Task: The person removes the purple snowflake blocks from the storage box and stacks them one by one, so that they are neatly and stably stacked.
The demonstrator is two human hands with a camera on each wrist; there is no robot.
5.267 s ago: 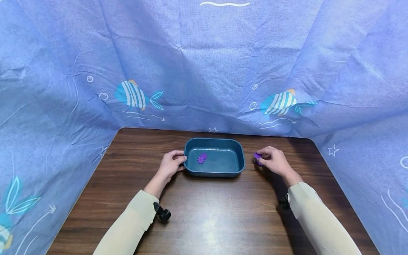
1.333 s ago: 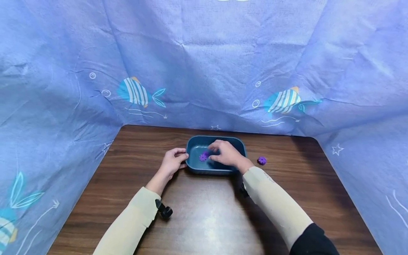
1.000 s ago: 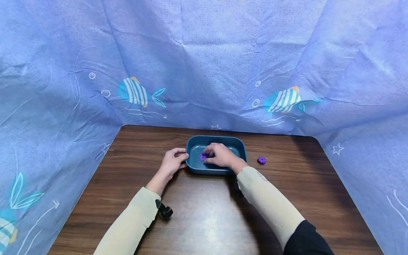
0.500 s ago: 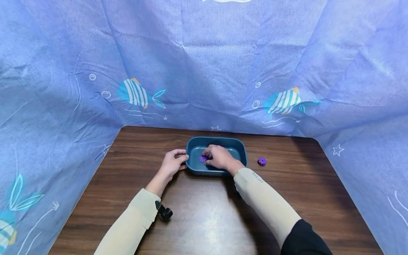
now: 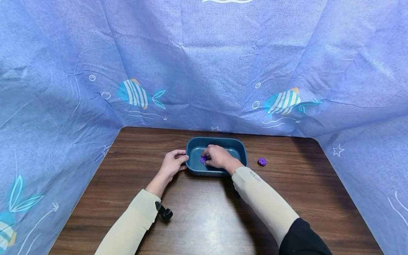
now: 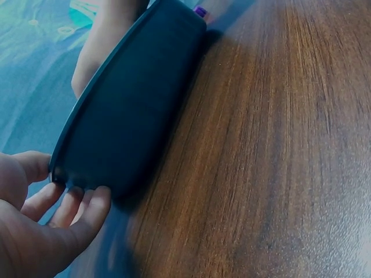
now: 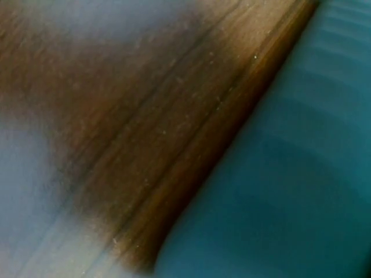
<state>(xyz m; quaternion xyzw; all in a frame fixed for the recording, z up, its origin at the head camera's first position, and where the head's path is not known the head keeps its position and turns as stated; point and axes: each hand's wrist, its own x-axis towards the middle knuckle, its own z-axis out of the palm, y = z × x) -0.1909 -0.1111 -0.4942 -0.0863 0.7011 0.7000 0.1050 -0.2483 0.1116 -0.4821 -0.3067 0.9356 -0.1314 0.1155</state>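
Note:
A dark teal rectangular tub [image 5: 215, 173] stands at the back middle of the wooden table. My left hand [image 5: 171, 163] grips its left end, thumb at the rim and fingers against the outer wall, as the left wrist view shows. My right hand [image 5: 219, 157] reaches down into the tub, with thumb and fingertips pinching at a purple notched disc [image 5: 203, 160] near the left part of the floor. The fingers partly cover that disc, and whether another lies under them is hidden. On the table to the right of the tub lies another purple notched disc [image 5: 262, 162].
The wooden table [image 5: 191, 219] extends in front of the tub and to both sides. A blue cloth [image 5: 216, 71] with printed fish hangs behind and beside it. The right wrist view shows only the tub's outer wall [image 7: 290, 191] and wood grain.
My right hand has gone from the disc at the right into the tub, down and left onto the purple disc there. The right-hand disc lies on the table. My left hand has stayed.

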